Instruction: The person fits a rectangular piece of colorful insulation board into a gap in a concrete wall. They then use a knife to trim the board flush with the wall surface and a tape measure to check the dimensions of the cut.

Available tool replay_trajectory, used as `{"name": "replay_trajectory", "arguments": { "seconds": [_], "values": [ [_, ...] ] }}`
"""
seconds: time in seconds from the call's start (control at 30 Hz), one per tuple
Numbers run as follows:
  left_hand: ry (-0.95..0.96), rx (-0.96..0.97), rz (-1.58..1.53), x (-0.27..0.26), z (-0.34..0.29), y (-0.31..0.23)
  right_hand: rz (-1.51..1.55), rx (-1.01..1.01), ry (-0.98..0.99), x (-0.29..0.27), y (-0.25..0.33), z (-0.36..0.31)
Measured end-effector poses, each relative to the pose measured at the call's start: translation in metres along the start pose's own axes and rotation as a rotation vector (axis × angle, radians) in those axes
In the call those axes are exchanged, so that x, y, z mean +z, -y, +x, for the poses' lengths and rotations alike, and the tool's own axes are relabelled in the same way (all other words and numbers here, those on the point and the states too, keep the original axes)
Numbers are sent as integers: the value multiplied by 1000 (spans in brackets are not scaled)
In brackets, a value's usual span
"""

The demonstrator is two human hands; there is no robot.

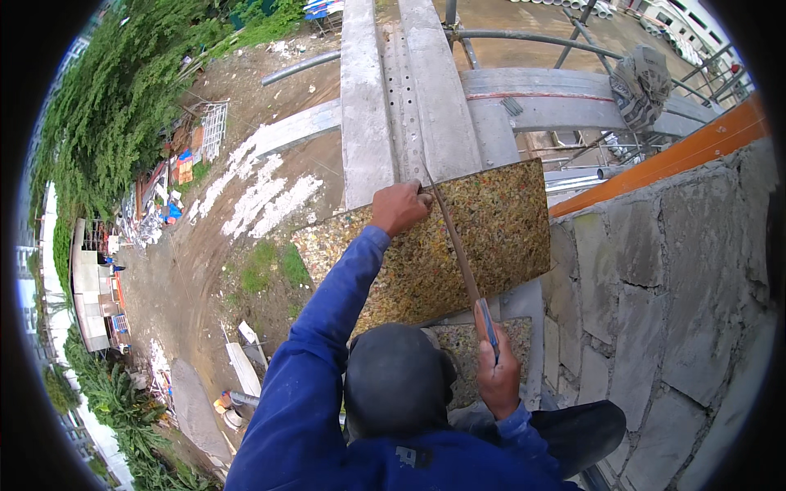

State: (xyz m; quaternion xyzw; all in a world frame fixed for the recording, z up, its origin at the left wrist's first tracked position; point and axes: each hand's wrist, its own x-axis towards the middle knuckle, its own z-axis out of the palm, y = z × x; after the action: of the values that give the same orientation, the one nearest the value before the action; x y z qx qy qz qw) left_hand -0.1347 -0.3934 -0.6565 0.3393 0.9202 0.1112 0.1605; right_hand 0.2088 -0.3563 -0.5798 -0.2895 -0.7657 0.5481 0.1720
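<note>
A thick speckled board (499,229) in brown, yellow and grey lies across the pale planks in front of me. My left hand (399,209) is closed at its far edge, thumb close to the saw blade; its fingertips are partly hidden. In my right hand (498,372), nearer to me, is the handle of a handsaw (457,245) with a brownish blade, seen almost edge-on. The blade slants over the board from my right hand to the far edge, just right of my left hand. How deep it sits in the board cannot be made out.
Another speckled piece (512,335) lies below the board. On the right rises a stone-block wall (622,295) with an orange beam (663,159) along it. Metal scaffold pipes (524,35) and a greyish bundle (643,86) are beyond. Left of the planks, the ground (188,270) lies far below.
</note>
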Motion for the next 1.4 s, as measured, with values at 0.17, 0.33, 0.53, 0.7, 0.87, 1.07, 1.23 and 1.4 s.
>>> {"name": "replay_trajectory", "arguments": {
  "seconds": [0.17,0.33,0.53,0.7,0.87,1.07,1.23,1.4],
  "values": [
    [34,39,47,-10,-10,-27,-45,60,-77,43,-8,84],
    [37,10,20,0,-7,-2,-34,52,-12,58,-11,116],
    [91,-4,43,6,-8,-15,-52,79,-4,-4,-1,0],
    [80,76,51,8,-9,-31,-40,90,-56,62,-35,151],
    [108,154,52,28,1,-41,-2,96,-68,41,-40,142],
    [2,201,123,32,25,-50,30,154,-68,40,-42,165],
    [-70,221,157,16,21,-28,94,60,-52,52,-24,172],
    [-53,153,119,39,-8,-2,21,113,35,76,-40,148]
  ]
}}
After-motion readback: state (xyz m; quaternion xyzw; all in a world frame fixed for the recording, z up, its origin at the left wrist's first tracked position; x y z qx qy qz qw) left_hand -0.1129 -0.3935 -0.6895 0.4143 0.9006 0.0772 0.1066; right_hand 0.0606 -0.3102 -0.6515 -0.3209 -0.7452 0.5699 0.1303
